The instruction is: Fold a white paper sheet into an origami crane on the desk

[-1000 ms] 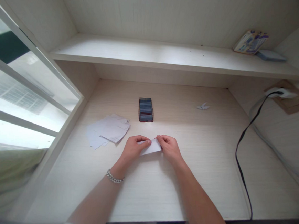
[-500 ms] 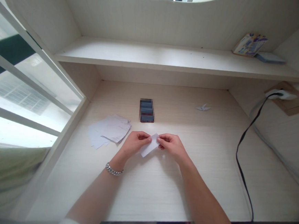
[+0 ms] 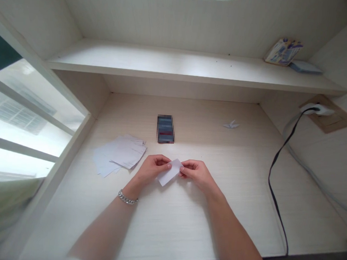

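A small white piece of paper [image 3: 169,174] is held up between both hands just above the desk. My left hand [image 3: 154,168] pinches its left edge between thumb and fingers; a chain bracelet circles that wrist. On the opposite side, my right hand [image 3: 194,175] grips the paper's upper right corner with thumb and fingertips. To the left of my left hand lies a loose pile of white paper sheets [image 3: 126,152]. Beyond the hands sits a dark, pixelated rectangular object [image 3: 165,129]; its kind is blurred out. A folded white paper figure [image 3: 231,125] rests farther back on the right.
A shelf [image 3: 155,60] spans the back, carrying a colourful box [image 3: 283,51] and a flat blue-grey item [image 3: 306,67] at right. A black cord [image 3: 273,166] runs from a wall socket [image 3: 329,114] down across the desk's right side. Window bars [image 3: 25,98] border the left.
The view has shifted slightly, so the desk items appear a little farther left. The paper now shows more of its flat face, turned a bit between my fingers. Both hands keep their hold.
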A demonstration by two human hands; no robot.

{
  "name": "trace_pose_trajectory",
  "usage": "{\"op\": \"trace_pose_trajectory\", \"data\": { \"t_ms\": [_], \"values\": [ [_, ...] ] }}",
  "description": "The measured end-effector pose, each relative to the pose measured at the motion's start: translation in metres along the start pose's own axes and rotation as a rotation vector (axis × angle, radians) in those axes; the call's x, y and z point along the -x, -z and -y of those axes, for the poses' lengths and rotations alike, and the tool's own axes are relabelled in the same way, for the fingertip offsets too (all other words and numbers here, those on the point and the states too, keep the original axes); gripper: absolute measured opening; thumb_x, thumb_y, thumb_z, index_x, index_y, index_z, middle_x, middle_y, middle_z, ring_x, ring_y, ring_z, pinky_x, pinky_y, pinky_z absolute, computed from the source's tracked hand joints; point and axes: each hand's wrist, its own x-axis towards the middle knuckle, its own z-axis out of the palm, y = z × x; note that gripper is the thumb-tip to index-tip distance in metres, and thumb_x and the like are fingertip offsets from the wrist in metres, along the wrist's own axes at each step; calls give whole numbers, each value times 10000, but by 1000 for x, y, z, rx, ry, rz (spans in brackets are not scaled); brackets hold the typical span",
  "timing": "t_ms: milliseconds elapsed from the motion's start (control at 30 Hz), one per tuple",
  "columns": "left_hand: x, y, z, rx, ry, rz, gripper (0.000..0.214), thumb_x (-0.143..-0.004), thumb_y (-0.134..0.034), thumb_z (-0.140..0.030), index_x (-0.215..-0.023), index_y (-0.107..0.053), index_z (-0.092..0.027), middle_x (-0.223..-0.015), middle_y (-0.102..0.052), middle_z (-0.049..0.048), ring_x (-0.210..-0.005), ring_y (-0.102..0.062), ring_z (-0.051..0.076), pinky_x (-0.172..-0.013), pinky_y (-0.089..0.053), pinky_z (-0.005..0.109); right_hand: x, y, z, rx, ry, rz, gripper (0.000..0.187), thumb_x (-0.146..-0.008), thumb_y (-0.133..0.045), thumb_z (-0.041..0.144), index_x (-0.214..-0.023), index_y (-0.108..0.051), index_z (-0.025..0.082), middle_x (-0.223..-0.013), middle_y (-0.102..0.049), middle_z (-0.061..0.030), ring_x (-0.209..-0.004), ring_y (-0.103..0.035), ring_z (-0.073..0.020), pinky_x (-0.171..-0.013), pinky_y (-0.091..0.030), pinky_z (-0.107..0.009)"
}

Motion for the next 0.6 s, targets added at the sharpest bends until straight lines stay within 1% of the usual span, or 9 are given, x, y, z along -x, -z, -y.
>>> {"op": "trace_pose_trajectory", "data": {
  "t_ms": [100,200,300,433,600],
  "values": [
    [2,1,-1,5,10,14,258,-666,-698,-294,-861,-685,-126,-815,-684,79,-680,-588,144,-600,-443,238,1,-1,0,-19,-9,-2,261,-632,-710,286,-842,-704,131,-651,-669,-64,-586,-606,-153,-573,-480,-275],
    [2,1,0,11,8,-21,246,-662,-695,-285,-852,-704,-130,-814,-691,82,-683,-589,150,-617,-446,248,0,-3,1,-44,-8,-18,283,-615,-713,275,-864,-709,138,-628,-668,-53,-577,-609,-153,-560,-483,-269],
    [2,1,0,17,6,-75,227,-641,-702,-269,-824,-715,-135,-772,-690,75,-646,-579,145,-586,-432,244,0,-5,1,-80,-15,-43,273,-600,-715,244,-852,-717,139,-610,-671,-52,-583,-621,-158,-568,-491,-269],
    [1,-1,-1,21,1,-120,185,-620,-698,-248,-768,-715,-137,-710,-672,59,-588,-549,124,-526,-397,226,-1,-6,-1,-123,-15,-36,240,-590,-718,214,-818,-725,141,-610,-675,-57,-597,-629,-160,-584,-498,-269],
    [-2,-3,-6,48,-28,-111,153,-614,-690,-237,-732,-701,-140,-687,-659,43,-591,-549,123,-531,-394,228,-2,-4,-2,-159,8,-21,243,-590,-725,218,-819,-725,138,-603,-666,-51,-589,-620,-151,-568,-492,-262]
  ]
}}
